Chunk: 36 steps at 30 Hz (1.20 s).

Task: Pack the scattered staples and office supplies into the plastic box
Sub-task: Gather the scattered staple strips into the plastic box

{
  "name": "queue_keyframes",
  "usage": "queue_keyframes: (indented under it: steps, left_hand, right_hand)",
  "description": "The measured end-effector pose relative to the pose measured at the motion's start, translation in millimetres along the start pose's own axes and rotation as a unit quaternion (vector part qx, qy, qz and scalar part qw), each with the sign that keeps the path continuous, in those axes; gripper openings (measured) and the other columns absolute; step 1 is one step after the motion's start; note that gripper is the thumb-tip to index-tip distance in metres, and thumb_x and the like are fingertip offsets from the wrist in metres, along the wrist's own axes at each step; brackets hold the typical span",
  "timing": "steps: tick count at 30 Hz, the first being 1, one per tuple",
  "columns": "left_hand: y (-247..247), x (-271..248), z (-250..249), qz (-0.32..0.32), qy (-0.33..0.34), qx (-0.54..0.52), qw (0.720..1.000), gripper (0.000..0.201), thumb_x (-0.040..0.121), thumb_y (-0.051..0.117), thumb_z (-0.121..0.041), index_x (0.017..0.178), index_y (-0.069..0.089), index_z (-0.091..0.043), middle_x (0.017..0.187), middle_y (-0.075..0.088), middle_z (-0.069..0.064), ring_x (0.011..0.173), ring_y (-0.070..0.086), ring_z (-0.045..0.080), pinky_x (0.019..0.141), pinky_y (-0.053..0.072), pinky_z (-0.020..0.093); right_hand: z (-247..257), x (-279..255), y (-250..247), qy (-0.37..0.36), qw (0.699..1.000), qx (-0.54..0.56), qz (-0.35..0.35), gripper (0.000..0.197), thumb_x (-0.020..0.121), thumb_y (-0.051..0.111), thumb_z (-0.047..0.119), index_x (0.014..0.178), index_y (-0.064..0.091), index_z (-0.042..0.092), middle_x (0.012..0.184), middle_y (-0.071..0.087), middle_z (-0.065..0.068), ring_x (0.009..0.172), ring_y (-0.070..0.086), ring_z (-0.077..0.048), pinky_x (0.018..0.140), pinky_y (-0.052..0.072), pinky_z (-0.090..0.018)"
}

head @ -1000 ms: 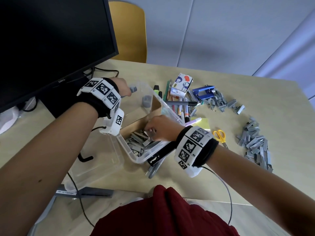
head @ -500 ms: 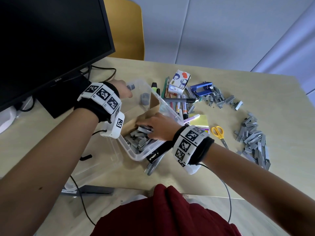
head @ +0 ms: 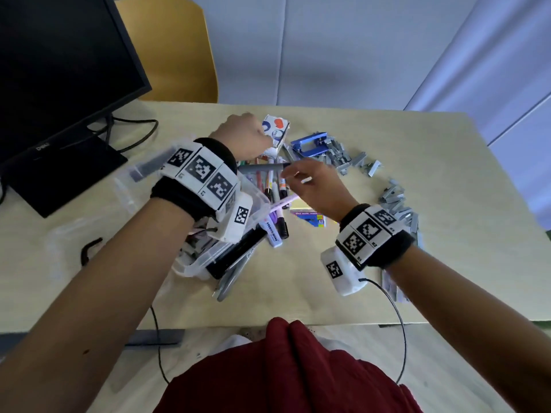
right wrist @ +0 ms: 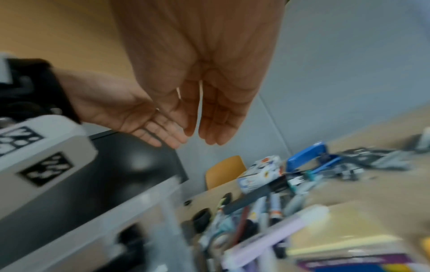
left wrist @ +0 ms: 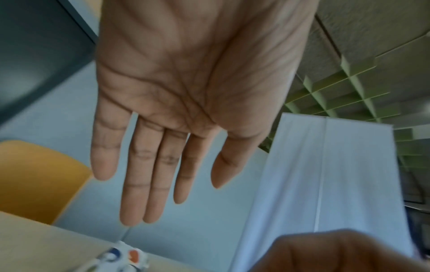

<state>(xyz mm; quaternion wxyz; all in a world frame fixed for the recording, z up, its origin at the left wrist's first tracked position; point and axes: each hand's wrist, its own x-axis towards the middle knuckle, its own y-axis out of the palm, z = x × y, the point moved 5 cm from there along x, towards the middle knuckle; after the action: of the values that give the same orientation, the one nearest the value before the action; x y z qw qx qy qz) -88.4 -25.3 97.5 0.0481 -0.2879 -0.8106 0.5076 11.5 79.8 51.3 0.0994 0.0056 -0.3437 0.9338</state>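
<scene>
While both hands are raised above the table (head: 387, 263), nothing is held in either. The left hand (left wrist: 177, 103) is seen in the left wrist view with fingers (left wrist: 149, 184) straight and slightly spread, palm bare; in the head view it hangs over the pens (head: 272, 186), close to a small white carton (head: 277, 131). The right hand (head: 316, 186) is placed just right of it, above the pens; in the right wrist view its fingers (right wrist: 216, 117) are shown loosely extended and empty.

The plastic box (head: 220, 251) is found under the left wrist, near the table's front edge, with grey staples (head: 193, 245) lying inside. A black marker (head: 235, 251) and a grey tool lie against its right wall, just outside. Further staples are left loose on the table: a cluster (head: 337, 153) beside a blue hole punch (head: 310, 143), and a curved line (head: 399, 204) to the right, partly hidden by the right wrist. Coloured sticky notes (head: 307, 217) lie between the pens and that line. A lilac highlighter (head: 283, 202) rests across the box's rim.

A black monitor (head: 59, 70) stands at the left, and a yellow chair (head: 176, 49) is set behind the table.
</scene>
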Motion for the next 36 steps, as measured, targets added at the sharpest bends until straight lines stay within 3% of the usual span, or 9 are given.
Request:
queue_keyframes:
  steps: [4,8,12,17,19,21,25,31,36]
  left_hand:
    - [38.4,4.6,-48.3,0.026,0.052,0.003,0.998,0.03,0.09,0.046,-0.019,0.101,0.066,0.001,0.109,0.064,0.019,0.094,0.056,0.025,0.082,0.043,0.03]
    - [94.2,10.8,-85.0,0.106,0.089,0.007,0.99,0.013,0.089,0.046,-0.018,0.085,0.057,-0.012,0.087,0.053,0.011,0.082,0.052,0.021,0.067,0.037,0.026]
    - [150.1,17.0,-105.9,0.142,0.075,0.011,0.987,0.006,0.085,0.049,-0.018,0.08,0.051,-0.016,0.083,0.049,0.008,0.078,0.044,0.021,0.069,0.032,0.027]
    - [211.1,21.0,-117.7,0.188,0.049,0.011,0.981,0.028,0.084,0.048,-0.014,0.059,0.036,-0.018,0.065,0.038,0.005,0.067,0.034,0.021,0.06,0.027,0.027]
    - [222.4,22.6,-121.5,0.191,0.04,0.011,0.981,0.016,0.085,0.048,-0.016,0.069,0.048,-0.017,0.076,0.048,0.007,0.072,0.044,0.023,0.068,0.037,0.026]
    - [232.8,27.3,-126.1,0.19,0.043,0.012,0.981,0.017,0.088,0.048,-0.016,0.097,0.062,-0.013,0.097,0.059,0.012,0.09,0.056,0.029,0.083,0.046,0.03]
    - [251.3,31.6,-140.0,0.193,0.088,0.062,0.975,0.047,0.093,0.045,-0.014,0.138,0.038,-0.021,0.127,0.047,0.012,0.112,0.052,0.032,0.09,0.045,0.036]
    - [267.5,40.0,-142.4,0.17,0.092,0.093,0.977,0.041,0.091,0.048,-0.009,0.131,0.04,-0.013,0.125,0.037,0.013,0.105,0.054,0.034,0.081,0.045,0.039]
    - [262.8,49.8,-137.5,0.159,0.085,0.098,0.979,0.026,0.092,0.045,-0.005,0.118,0.044,-0.006,0.121,0.041,0.016,0.101,0.053,0.036,0.078,0.042,0.038]
  right_hand:
    - [-59.8,-16.2,-49.8,0.081,0.995,-0.051,-0.022,0.018,0.086,0.053,0.004,0.095,0.069,0.003,0.099,0.067,-0.007,0.08,0.057,-0.014,0.06,0.037,-0.01]
    - [-118.8,-35.7,-90.1,0.148,0.985,-0.084,-0.031,0.02,0.084,0.053,0.001,0.093,0.07,0.003,0.098,0.068,-0.007,0.08,0.056,-0.014,0.061,0.031,0.004]
    - [-164.9,-52.5,-115.5,0.192,0.974,-0.117,-0.015,0.022,0.085,0.052,0.003,0.095,0.071,0.004,0.102,0.069,-0.008,0.098,0.062,-0.022,0.087,0.037,-0.018]
    - [-210.0,-60.6,-122.7,0.207,0.967,-0.145,0.037,0.023,0.085,0.053,0.003,0.103,0.068,0.005,0.109,0.067,-0.012,0.101,0.061,-0.023,0.088,0.039,-0.021]
    - [-217.5,-59.3,-115.9,0.192,0.966,-0.157,0.068,0.028,0.084,0.055,0.004,0.11,0.065,0.007,0.115,0.062,-0.012,0.101,0.06,-0.022,0.088,0.041,-0.023]
    - [-221.7,-57.6,-107.0,0.177,0.964,-0.175,0.093,0.035,0.082,0.061,0.008,0.117,0.061,0.011,0.12,0.056,-0.01,0.102,0.057,-0.021,0.091,0.042,-0.025]
    - [-231.7,-55.9,-96.1,0.185,0.956,-0.192,0.124,0.044,0.079,0.067,0.016,0.122,0.056,0.016,0.121,0.051,-0.01,0.112,0.045,-0.027,0.098,0.038,-0.034]
    - [-234.0,-51.7,-101.1,0.171,0.97,-0.144,0.1,0.027,0.078,0.068,0.012,0.105,0.063,0.009,0.108,0.057,-0.011,0.095,0.053,-0.021,0.085,0.042,-0.027]
    - [-232.1,-52.9,-104.1,0.155,0.967,-0.163,0.119,0.033,0.08,0.059,0.003,0.112,0.06,0.009,0.112,0.058,-0.009,0.093,0.048,-0.016,0.082,0.036,-0.019]
